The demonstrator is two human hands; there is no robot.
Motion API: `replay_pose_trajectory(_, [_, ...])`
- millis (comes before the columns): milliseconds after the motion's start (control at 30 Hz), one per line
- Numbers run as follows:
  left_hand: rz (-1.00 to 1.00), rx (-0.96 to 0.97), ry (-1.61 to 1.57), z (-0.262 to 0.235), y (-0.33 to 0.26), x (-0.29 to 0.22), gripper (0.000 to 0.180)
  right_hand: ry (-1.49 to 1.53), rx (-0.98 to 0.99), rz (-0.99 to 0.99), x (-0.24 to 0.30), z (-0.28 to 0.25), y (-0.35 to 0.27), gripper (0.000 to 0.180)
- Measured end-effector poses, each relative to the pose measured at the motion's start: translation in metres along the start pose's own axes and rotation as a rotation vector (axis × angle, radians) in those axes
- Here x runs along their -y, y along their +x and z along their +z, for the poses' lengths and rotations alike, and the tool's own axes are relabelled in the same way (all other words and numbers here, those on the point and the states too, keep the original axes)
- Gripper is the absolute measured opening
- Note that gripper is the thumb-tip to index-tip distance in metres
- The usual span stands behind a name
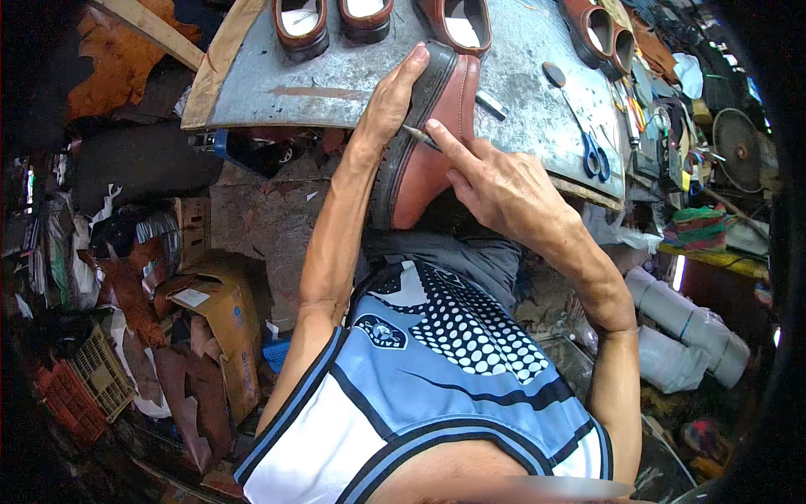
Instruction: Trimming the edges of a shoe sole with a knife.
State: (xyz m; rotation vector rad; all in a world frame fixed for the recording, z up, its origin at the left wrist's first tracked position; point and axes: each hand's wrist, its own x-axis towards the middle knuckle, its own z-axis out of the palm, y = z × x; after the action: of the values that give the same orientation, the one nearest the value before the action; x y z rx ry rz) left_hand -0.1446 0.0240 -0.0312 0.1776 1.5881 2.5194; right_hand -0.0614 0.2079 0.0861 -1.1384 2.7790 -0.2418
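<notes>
A reddish-brown leather boot (428,172) with a thick black sole (393,168) is tilted at the near edge of the table, its sole toward my left. My left hand (390,101) grips it from the sole side, thumb stretched up along the sole near its upper end. Closed round a thin pointed tool (417,134), my right hand (508,181) extends its index finger along it. The tool's tip lies at the sole's edge, close to my left palm. Its exact kind is unclear, and the rest of it is hidden behind my fingers.
Brown shoes (300,42) stand along the far side of the worn metal-topped table (336,92). Blue-handled scissors (597,160) and a small grey bar (491,105) lie to the right. A cardboard box (231,336) and plastic crates (101,370) sit at lower left.
</notes>
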Motion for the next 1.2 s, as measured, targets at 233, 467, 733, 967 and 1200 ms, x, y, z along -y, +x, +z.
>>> replay_pose_trajectory(233, [0.022, 0.011, -0.042, 0.010, -0.001, -0.005, 0.057, -0.009, -0.007, -0.024, 0.003, 0.011, -0.007, 0.070])
replay_pose_trajectory(467, [0.024, 0.001, -0.010, 0.002, 0.003, 0.000, 0.058, 0.010, 0.027, -0.030, 0.010, 0.012, -0.009, 0.070])
replay_pose_trajectory(733, [0.100, -0.007, 0.124, 0.008, -0.001, -0.014, 0.053, 0.123, 0.117, -0.203, 0.035, 0.025, -0.032, 0.061])
replay_pose_trajectory(967, [0.041, -0.114, -0.008, -0.002, 0.012, -0.045, 0.068, 0.633, -0.263, -0.089, 0.020, 0.013, -0.052, 0.068])
replay_pose_trajectory(1200, [0.154, -0.196, 0.301, -0.017, 0.034, -0.040, 0.067, 1.091, -0.271, 0.321, 0.008, 0.019, -0.060, 0.063])
